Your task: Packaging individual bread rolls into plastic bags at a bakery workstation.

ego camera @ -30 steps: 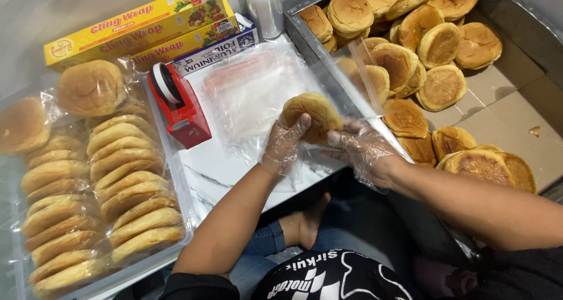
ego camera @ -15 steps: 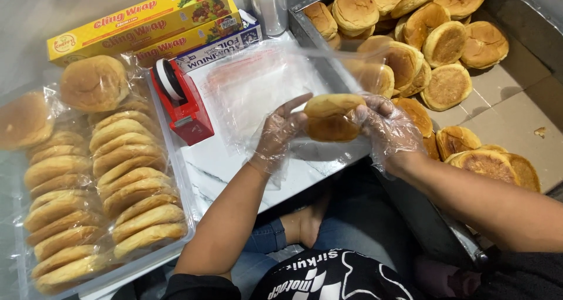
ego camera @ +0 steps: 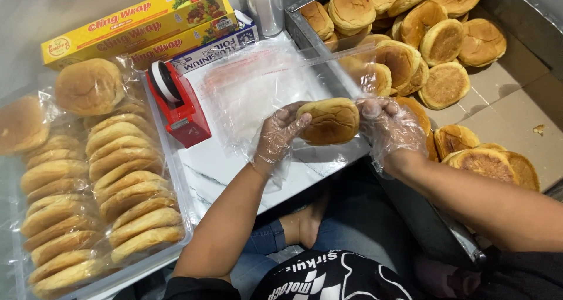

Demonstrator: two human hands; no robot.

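Note:
Both my hands wear thin clear plastic gloves. Between them I hold a round golden bun (ego camera: 330,121) above the white marbled board (ego camera: 226,171). My left hand (ego camera: 278,137) grips its left side and my right hand (ego camera: 390,127) grips its right side. A clear plastic bag (ego camera: 258,83) lies flat on the board just behind the bun. Loose buns (ego camera: 440,42) fill the metal tray (ego camera: 302,27) to the right.
A red tape dispenser (ego camera: 179,104) stands on the board's left. Bagged rows of buns (ego camera: 99,188) lie in a tray at far left. Yellow wrap boxes (ego camera: 135,21) and a clear film roll (ego camera: 265,6) sit at the back. Brown paper (ego camera: 504,109) lines the right tray.
The bun came up off the tray edge and moved left, now held level between both hands over the board. My right hand shifted from the tray to the bun's right side.

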